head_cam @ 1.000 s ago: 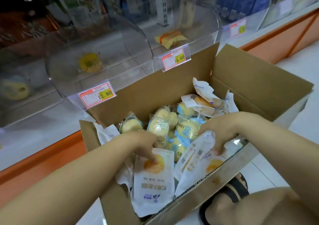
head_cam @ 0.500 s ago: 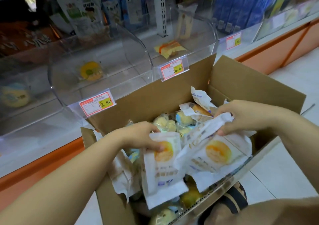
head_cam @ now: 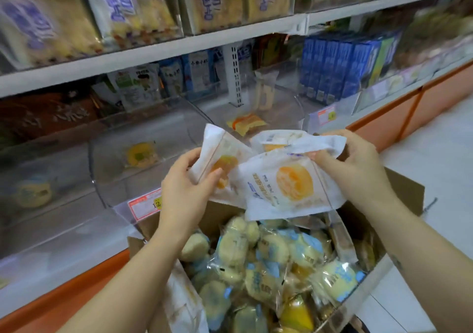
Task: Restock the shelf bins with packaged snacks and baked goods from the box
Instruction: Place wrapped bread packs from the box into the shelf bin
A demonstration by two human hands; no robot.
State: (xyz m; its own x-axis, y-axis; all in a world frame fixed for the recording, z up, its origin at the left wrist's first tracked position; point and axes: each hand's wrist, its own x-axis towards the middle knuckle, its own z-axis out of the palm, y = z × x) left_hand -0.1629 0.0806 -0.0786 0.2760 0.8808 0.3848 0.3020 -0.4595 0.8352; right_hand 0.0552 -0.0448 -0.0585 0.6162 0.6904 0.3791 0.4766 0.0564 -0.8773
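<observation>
left hand (head_cam: 186,192): raised above the box, thumb and fingers wrapped round one end of a white packet (head_cam: 220,153) with an orange bun printed on it. the packet tilts up and to the left.
right hand (head_cam: 358,171): raised too, fingers curled and pinching the crumpled top edge of a second white packet (head_cam: 289,189). same bun print, and it hangs down toward the box.
third packet (head_cam: 275,139): pokes out behind the second one with its barcode showing, right by the right fingers. honestly can't tell if it's gripped.
overlap: the two held packets cross in the middle, the second one in front. both are over the far edge of the box, in front of the bins.
box (head_cam: 407,192): brown cardboard, open, below the hands and up against the orange shelf base (head_cam: 51,304). it's full of round buns (head_cam: 271,256) in clear wrappers with blue print. there's a yellow packet (head_cam: 297,312) near the near edge and a spare white packet (head_cam: 184,307) along the left wall.
left clear bin (head_cam: 107,169): just one yellow round packet (head_cam: 140,153) lying inside. a red and white price tag (head_cam: 144,204) is on the front, partly behind the left wrist.
middle clear bin (head_cam: 286,107): one orange-yellow packet (head_cam: 247,123) lying flat.
upper shelves: bagged goods with blue lettering (head_cam: 115,8) and a row of blue cartons (head_cam: 340,69), all a bit blurry.
</observation>
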